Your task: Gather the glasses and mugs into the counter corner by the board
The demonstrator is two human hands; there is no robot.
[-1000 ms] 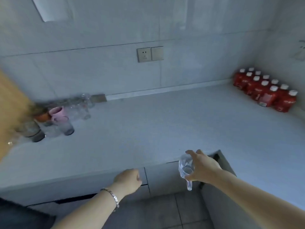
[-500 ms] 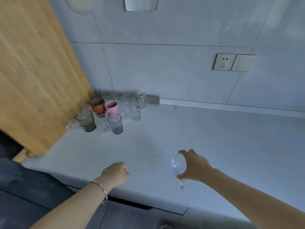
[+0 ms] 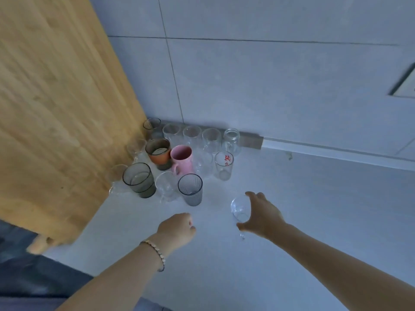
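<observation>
You're mid-carry. Your right hand (image 3: 262, 215) grips a clear glass (image 3: 239, 208) round its bowl, over the counter (image 3: 314, 209), farther from the board (image 3: 56, 108) than the cluster (image 3: 180, 161) standing against it. Your left hand (image 3: 177, 228) is clenched on nothing, nearer the board than the right.

By my judgement, the next move calls for setting the glass upright on the cluster's side away from the board, just past the grey glass (image 3: 190, 189), without knocking it.

The printed glass (image 3: 224, 164), at the cluster's edge farthest from the board, bears red writing, too blurred to read. No brand shows.
</observation>
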